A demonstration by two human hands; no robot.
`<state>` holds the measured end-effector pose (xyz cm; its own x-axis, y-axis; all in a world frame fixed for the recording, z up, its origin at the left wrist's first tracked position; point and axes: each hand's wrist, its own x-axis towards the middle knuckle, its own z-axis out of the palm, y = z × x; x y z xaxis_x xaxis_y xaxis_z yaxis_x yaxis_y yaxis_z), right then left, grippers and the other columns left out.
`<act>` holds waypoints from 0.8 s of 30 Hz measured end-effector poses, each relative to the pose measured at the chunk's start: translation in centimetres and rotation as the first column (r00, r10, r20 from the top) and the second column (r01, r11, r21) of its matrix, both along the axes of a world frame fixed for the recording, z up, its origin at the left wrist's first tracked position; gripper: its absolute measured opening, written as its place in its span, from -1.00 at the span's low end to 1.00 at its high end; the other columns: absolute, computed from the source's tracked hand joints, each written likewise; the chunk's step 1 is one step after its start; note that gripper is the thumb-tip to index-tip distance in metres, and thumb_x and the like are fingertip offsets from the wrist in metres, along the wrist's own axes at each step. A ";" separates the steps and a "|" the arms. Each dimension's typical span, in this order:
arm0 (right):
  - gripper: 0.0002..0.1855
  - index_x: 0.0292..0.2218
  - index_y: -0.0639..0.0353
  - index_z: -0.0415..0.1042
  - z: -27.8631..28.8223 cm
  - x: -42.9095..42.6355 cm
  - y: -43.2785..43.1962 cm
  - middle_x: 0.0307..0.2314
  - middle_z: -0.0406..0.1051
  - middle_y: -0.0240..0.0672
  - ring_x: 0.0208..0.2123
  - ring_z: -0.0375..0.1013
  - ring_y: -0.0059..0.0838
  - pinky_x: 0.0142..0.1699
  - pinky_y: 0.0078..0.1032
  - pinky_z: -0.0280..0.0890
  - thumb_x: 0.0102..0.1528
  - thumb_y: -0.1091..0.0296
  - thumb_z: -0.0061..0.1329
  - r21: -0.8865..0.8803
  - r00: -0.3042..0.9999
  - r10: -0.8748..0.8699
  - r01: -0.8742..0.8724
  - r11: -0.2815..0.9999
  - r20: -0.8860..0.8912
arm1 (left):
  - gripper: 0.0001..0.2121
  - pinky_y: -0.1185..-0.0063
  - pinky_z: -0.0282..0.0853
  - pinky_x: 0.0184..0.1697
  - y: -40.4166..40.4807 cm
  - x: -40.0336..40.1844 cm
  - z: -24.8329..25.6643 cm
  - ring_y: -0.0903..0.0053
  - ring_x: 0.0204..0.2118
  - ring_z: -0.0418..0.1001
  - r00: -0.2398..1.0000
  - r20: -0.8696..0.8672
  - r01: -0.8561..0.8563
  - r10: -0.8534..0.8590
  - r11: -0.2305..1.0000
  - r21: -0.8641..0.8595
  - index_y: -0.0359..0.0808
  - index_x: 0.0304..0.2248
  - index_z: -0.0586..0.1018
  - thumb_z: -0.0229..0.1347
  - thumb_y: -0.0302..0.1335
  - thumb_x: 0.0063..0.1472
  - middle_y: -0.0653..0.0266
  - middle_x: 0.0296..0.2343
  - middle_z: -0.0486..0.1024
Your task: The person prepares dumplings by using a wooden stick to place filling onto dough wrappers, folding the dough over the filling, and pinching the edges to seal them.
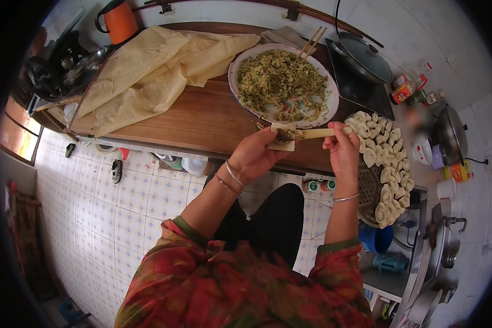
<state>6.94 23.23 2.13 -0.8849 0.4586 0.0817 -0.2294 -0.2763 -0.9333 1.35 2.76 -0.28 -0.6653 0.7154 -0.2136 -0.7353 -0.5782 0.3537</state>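
Note:
A square dough wrapper (286, 146) lies on the fingers of my left hand (257, 149), which holds it near the table's front edge. My right hand (341, 141) grips a flat, pale spreading stick (317, 133). The stick's far end touches the green chopped filling (286, 135) on the wrapper. Just beyond my hands, a wide white enamel basin (332, 96) holds more chopped filling (283, 78). A pair of wooden chopsticks (313, 41) leans on its far rim. Right of my right hand, rows of folded dumplings (387, 164) sit on a perforated metal steamer tray (367, 184).
A beige cloth (156, 69) covers the wooden table's (205, 110) left part. An orange kettle (117, 22) and a hand-cranked machine (45, 78) stand left. A lidded pan (365, 57) sits on a black cooktop (363, 96) at back right. Bottles (406, 90) stand beyond it.

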 end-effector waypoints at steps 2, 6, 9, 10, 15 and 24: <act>-0.78 -0.36 0.32 0.40 0.3 0.0 0.0 -0.54 0.38 -0.34 -0.61 0.33 -0.61 -0.54 -0.61 0.30 0.13 0.30 -0.08 0.015 1.000 -0.011 0.010 1.000 0.016 | -0.66 0.37 0.27 0.08 0.1 -0.1 -0.4 0.22 0.00 0.30 1.000 0.005 0.004 -0.004 1.000 0.014 -0.50 0.01 0.16 -0.31 -0.45 0.32 -0.03 -0.03 0.25; -0.82 -0.36 0.30 0.41 1.0 0.4 -0.4 -0.52 0.39 -0.33 -0.61 0.32 -0.60 -0.54 -0.62 0.28 0.13 0.35 -0.08 -0.030 0.999 -0.026 0.025 0.999 -0.024 | -0.66 0.35 0.26 0.08 -0.2 -0.3 -0.4 0.24 0.00 0.30 0.999 -0.016 -0.037 0.036 0.999 -0.024 -0.49 0.01 0.16 -0.30 -0.46 0.31 -0.01 -0.05 0.28; -0.84 -0.36 0.29 0.41 1.3 0.0 -0.7 -0.51 0.39 -0.33 -0.61 0.32 -0.60 -0.54 -0.62 0.28 0.13 0.37 -0.10 -0.089 0.998 -0.063 0.061 0.994 -0.029 | -0.66 0.37 0.26 0.07 -0.4 -0.5 -0.1 0.26 0.00 0.31 0.999 -0.008 -0.045 0.045 0.999 -0.002 -0.48 0.00 0.19 -0.31 -0.45 0.31 0.01 -0.05 0.30; -0.83 -0.35 0.31 0.40 1.3 -0.1 -0.7 -0.51 0.40 -0.30 -0.62 0.34 -0.60 -0.55 -0.61 0.31 0.14 0.38 -0.12 -0.111 0.997 -0.074 0.070 0.991 -0.030 | -0.66 0.37 0.26 0.07 -0.4 -0.4 0.1 0.26 0.00 0.31 0.999 -0.008 -0.044 0.044 0.999 -0.001 -0.48 0.00 0.19 -0.31 -0.45 0.31 0.01 -0.05 0.30; -0.82 -0.35 0.33 0.39 0.5 -0.5 -1.3 -0.51 0.40 -0.31 -0.61 0.35 -0.62 -0.53 -0.61 0.33 0.14 0.37 -0.13 -0.054 0.995 -0.098 0.098 0.994 0.001 | -0.64 0.40 0.28 0.05 -0.5 -0.4 0.2 0.32 -0.02 0.33 0.997 -0.076 0.008 -0.004 0.999 0.045 -0.45 0.00 0.21 -0.34 -0.38 0.33 0.04 -0.06 0.31; -0.81 -0.33 0.32 0.38 0.4 -0.2 -2.1 -0.51 0.39 -0.32 -0.62 0.35 -0.62 -0.54 -0.61 0.35 0.16 0.35 -0.13 -0.031 0.996 -0.089 0.088 0.996 -0.029 | -0.61 0.41 0.24 0.05 -1.0 -0.3 0.7 0.38 -0.01 0.31 0.992 -0.120 -0.048 0.049 0.999 0.011 -0.32 0.03 0.22 -0.38 -0.26 0.35 0.18 -0.04 0.30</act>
<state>6.69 21.14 2.53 -0.8382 0.5373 0.0936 -0.2825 -0.2810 -0.9172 1.07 1.78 0.40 -0.7199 0.6828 -0.1244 -0.6587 -0.6157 0.4324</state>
